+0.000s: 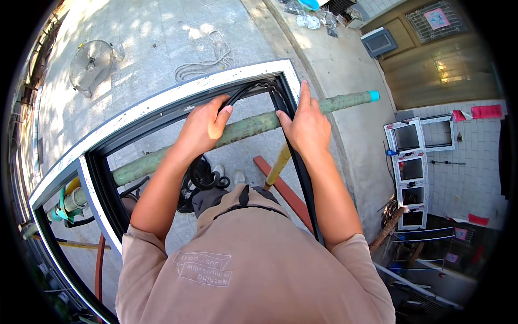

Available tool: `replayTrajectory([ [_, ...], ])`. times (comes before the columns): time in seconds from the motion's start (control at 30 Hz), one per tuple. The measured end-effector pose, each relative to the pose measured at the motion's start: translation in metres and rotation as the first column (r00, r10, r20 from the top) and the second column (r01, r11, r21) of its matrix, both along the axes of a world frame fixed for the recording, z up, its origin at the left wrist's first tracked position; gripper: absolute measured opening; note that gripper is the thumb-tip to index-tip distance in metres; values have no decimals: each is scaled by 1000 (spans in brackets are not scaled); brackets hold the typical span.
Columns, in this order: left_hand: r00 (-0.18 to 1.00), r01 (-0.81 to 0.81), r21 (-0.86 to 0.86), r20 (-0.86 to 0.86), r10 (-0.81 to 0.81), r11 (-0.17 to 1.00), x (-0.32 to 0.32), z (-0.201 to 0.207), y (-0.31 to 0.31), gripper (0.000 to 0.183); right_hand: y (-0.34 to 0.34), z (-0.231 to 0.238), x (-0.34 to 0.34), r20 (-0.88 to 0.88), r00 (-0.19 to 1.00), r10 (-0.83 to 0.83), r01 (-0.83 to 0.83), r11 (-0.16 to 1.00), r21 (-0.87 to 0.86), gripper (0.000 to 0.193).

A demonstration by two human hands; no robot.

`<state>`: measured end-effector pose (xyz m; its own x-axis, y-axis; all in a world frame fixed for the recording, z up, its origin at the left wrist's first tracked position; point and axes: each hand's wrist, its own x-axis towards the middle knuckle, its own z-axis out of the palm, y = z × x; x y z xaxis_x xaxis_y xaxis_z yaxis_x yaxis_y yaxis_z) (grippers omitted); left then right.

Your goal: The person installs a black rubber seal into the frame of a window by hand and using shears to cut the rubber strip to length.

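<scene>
A large window frame [162, 94], white outside and black inside, lies across a green pole [251, 127] in front of me. My left hand [202, 128] is closed on a black rubber sealing strip [243, 90] at the far bar's inner edge. This strip runs into the far right corner, and more of it hangs in a coil [202, 175] below my left forearm. My right hand [308, 127] grips the frame's right bar near that corner, thumb on the inner side and index finger stretched along the outer side. Its other fingertips are partly hidden.
A floor fan [91, 65] and a loose rope [208, 65] are on the paving beyond the frame. Below it are a yellow leg [278, 166] and a reddish-brown bar [286, 191]. Several smaller white frames [411, 168] lean at the right wall.
</scene>
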<state>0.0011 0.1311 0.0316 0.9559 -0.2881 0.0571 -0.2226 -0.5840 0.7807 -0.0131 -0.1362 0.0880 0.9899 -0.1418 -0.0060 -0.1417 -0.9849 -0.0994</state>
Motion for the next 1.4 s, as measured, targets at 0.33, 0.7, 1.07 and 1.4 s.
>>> replayTrajectory([
  [0.33,985,-27,-131,-170,5,991,2,8,-2,48,7,-11,8,22,1000,-16,18,995,-102,102],
  [0.7,992,-80,-235,-115,55,969,-8,1,5,39,-3,-6,6,53,997,47,-50,997,61,101],
  [1.07,997,-45,-295,-74,25,954,-5,-7,2,41,-13,-9,16,24,999,-44,33,943,331,81],
  [1.4,993,-29,-354,-116,-13,935,0,-8,6,41,-16,-15,16,102,993,61,-78,982,170,87],
])
